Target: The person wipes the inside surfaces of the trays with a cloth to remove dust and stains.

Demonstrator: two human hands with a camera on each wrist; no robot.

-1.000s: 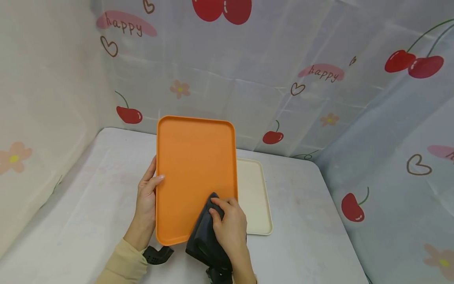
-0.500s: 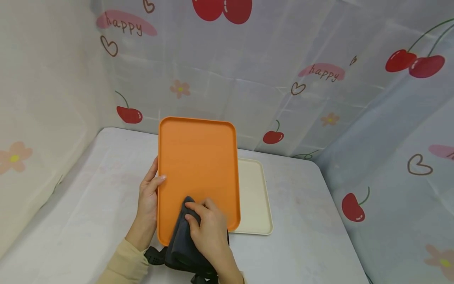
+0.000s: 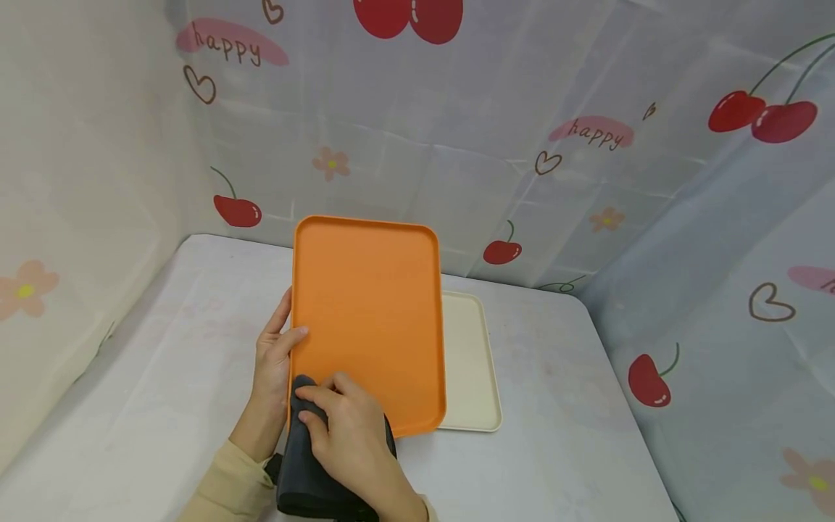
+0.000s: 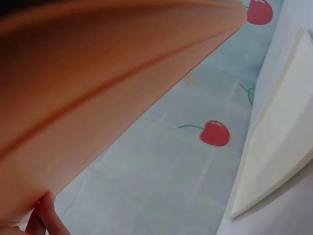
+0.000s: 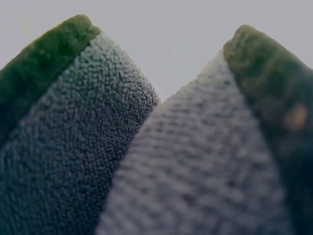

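Note:
An orange rectangular tray (image 3: 368, 304) is held up and tilted in the head view. My left hand (image 3: 270, 366) grips its left edge, thumb on the front face and the other fingers behind. From below, the left wrist view shows the tray's underside (image 4: 112, 93), with fingertips (image 4: 46, 215) touching it. A folded dark grey cloth (image 3: 301, 464) lies against the tray's lower left corner, pinched by my right hand (image 3: 349, 431). The right wrist view is filled by the cloth's woven surface (image 5: 181, 171) and its dark edging; the right fingers are hidden there.
Behind the orange tray, a cream tray (image 3: 471, 362) lies on the white-covered table (image 3: 554, 406), partly hidden. Printed sheets (image 3: 417, 159) with cherries and hearts wall in the back and sides. A black device (image 3: 274, 467) shows at the left wrist.
My right hand has moved the cloth leftward and slightly down across the lower part of the orange tray, to its left corner. The tray has shifted slightly right; the left hand keeps its grip.

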